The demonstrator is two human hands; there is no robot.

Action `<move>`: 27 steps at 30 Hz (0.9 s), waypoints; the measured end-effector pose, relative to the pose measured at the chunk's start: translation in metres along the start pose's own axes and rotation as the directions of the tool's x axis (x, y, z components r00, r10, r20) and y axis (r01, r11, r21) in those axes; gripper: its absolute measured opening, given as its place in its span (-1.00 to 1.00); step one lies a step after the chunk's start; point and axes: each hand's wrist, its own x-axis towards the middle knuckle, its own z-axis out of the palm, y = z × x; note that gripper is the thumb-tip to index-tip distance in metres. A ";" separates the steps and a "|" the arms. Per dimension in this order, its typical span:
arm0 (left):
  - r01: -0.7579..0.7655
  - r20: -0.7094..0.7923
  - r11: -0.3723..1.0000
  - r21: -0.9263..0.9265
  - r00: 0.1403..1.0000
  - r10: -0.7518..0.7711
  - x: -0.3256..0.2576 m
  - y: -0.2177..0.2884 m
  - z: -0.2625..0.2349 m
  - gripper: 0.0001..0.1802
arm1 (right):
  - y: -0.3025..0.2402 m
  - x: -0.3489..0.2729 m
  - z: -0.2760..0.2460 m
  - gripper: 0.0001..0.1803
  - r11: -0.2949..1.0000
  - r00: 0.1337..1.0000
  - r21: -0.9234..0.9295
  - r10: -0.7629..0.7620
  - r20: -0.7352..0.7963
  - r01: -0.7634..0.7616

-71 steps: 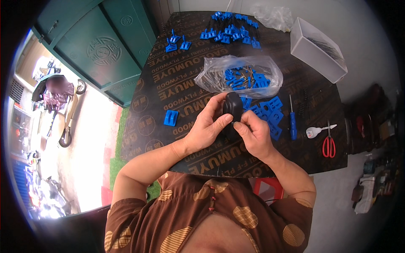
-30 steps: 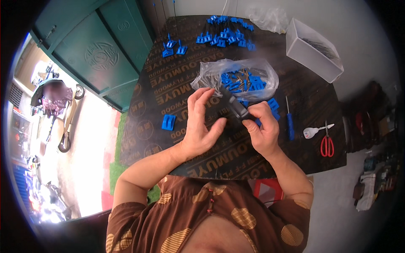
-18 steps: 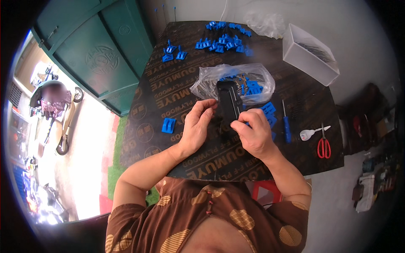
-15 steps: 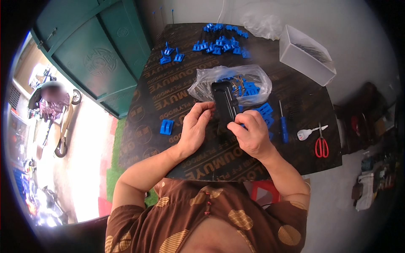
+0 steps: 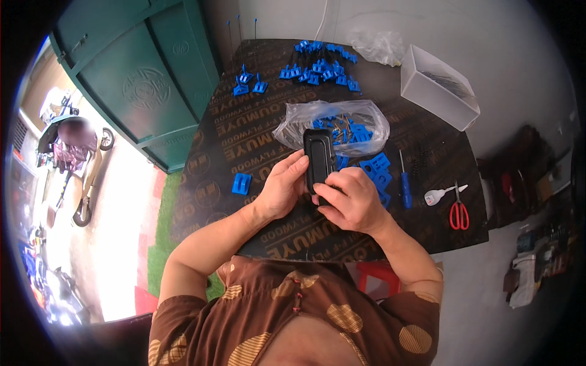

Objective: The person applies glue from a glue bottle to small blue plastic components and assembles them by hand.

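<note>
An oblong black plastic piece with a raised rim, like a shallow tray (image 5: 317, 160), is held upright between my hands over the near middle of the table. My left hand (image 5: 283, 186) grips its left edge, the thumb lying along the side. At the lower right end, the fingers of my right hand (image 5: 353, 200) are curled and pinch the piece; some fingertips are hidden behind it. Just beyond lies an open clear plastic bag (image 5: 379, 125) with blue parts and screws. Blue slotted plates (image 5: 379, 168) lie beside my right hand, and a small blue part (image 5: 241, 183) is left of my left hand.
On the right lie a blue-handled screwdriver (image 5: 406, 190), a small white bottle with a pointed tip (image 5: 434, 197) and red-handled scissors (image 5: 459, 216). Assembled blue pieces (image 5: 326, 72) cluster at the back. A white box (image 5: 441, 105) holding thin rods stands back right. A green door (image 5: 143, 85) is left.
The black piece has turned more face-on and shifted slightly left. My left hand has closed onto its edge, and my right hand has moved left along with it.
</note>
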 end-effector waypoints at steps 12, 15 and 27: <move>0.259 -0.024 0.950 -0.171 0.963 -0.267 0.000 -0.006 -0.002 -0.47 | 0.005 0.000 -0.007 -0.70 0.899 0.906 0.152 0.421 -0.040 -0.411; 0.222 -0.073 0.974 -0.037 0.972 -0.224 0.000 -0.008 0.004 -0.48 | 0.005 0.000 -0.004 -0.71 0.896 0.898 0.083 0.439 -0.008 -0.437; 0.221 -0.074 0.973 0.069 0.974 -0.216 -0.004 -0.009 0.009 -0.51 | 0.001 -0.003 0.000 -0.76 0.883 0.907 0.232 0.421 -0.005 -0.409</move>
